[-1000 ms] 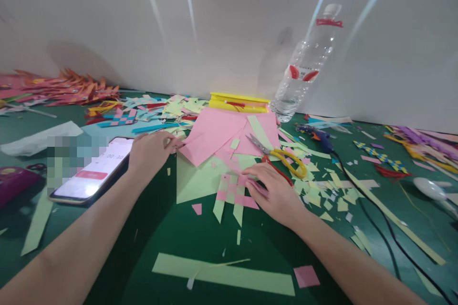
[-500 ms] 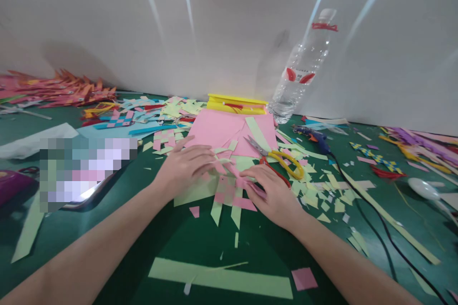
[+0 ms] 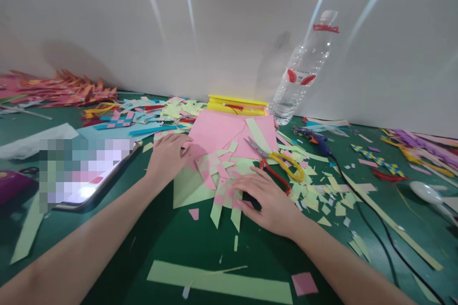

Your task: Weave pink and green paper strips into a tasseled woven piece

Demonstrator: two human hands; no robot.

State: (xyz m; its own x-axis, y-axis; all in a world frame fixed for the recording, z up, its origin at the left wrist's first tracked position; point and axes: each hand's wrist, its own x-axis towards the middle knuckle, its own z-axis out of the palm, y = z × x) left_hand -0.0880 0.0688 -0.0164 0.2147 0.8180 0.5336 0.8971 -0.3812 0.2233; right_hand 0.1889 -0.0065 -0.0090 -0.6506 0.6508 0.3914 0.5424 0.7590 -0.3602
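Note:
My left hand (image 3: 167, 157) rests at the left edge of the pink paper sheet (image 3: 218, 126), fingers curled down over scraps; whatever they hold is hidden. At the centre lies a piece woven from pink and pale green paper strips (image 3: 225, 188), with green tails toward me. Flat on its right side are the spread fingertips of my right hand (image 3: 272, 202), thumb apart from them. A pale green sheet (image 3: 188, 190) lies partly under the woven work. Just beyond my right hand, scissors (image 3: 286, 164) with yellow and red handles lie with their blades on the pink sheet.
A clear bottle (image 3: 300, 74) leans against the wall. To the right are a blue glue gun (image 3: 318, 140) with a black cord, green scraps (image 3: 332, 195) and a white spoon (image 3: 425, 193). A phone (image 3: 107, 176) sits left; a long green strip (image 3: 218, 281) lies in front.
My left hand has moved left, away from the woven piece. My right fingers have let go of a raised pink strip and now lie on the weave, which shows more fully.

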